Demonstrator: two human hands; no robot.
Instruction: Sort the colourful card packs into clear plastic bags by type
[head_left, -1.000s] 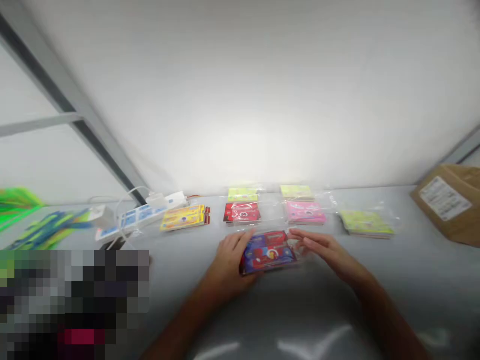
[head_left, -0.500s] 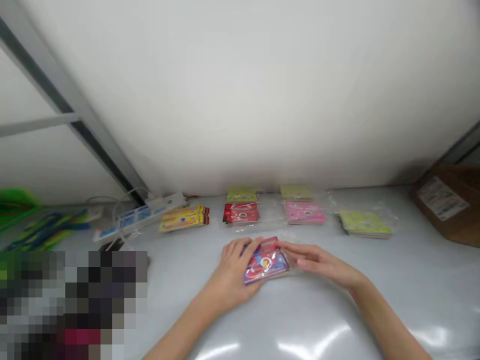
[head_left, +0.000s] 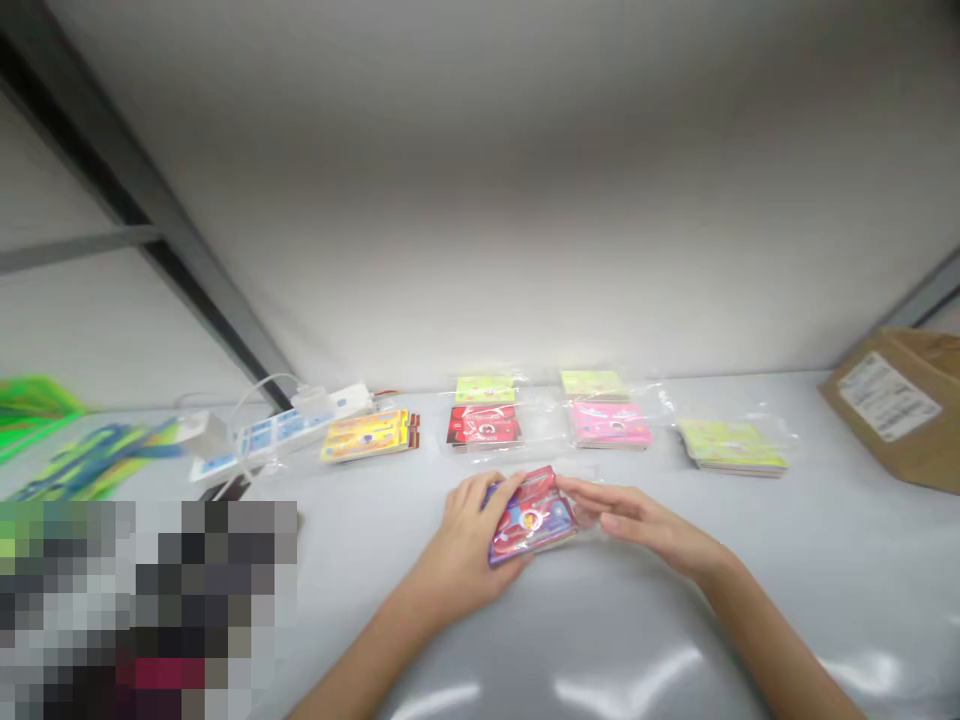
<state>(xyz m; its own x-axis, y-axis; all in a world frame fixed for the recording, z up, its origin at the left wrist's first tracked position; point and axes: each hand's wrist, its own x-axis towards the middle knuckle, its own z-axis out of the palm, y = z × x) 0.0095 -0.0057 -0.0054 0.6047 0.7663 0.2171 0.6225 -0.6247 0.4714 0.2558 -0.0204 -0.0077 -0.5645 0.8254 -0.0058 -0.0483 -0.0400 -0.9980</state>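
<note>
Red-and-purple packet (head_left: 532, 518): in clear wrapping, at the middle of the scene, nearer than the row of other packs; its long side slants, right end farther than left. Left hand (head_left: 465, 535) clasps its left end, fingers laid over the top face, thumb along the near edge. Right hand (head_left: 652, 525) at the packet's right end, fingers extended and reaching the loose clear film (head_left: 589, 508) there, thumb a little apart on the near side; view too soft to tell whether the film is pinched.

Beneath: pale grey table (head_left: 600, 630), glossy, with light streaks on the near part. Just beyond the packet, left of centre, red pack (head_left: 484, 427) in clear film; directly behind it, a yellow-green pack (head_left: 486, 389). To their right, pink pack (head_left: 611, 427), with a pale yellow pack (head_left: 594, 384) behind. Farther right, a lime-green stack (head_left: 733, 446), also in film. Left of the red pack, yellow stack (head_left: 366, 437), just beside a white-and-blue power strip (head_left: 281, 433) with a white cable (head_left: 251, 395).

Outer left: white block (head_left: 202, 435), blue-and-green bundle (head_left: 105, 455), bright green item (head_left: 34, 410) at the edge. Outer right: brown package (head_left: 922, 430), white label on its face. Far side: plain pale wall (head_left: 525, 260)
</note>
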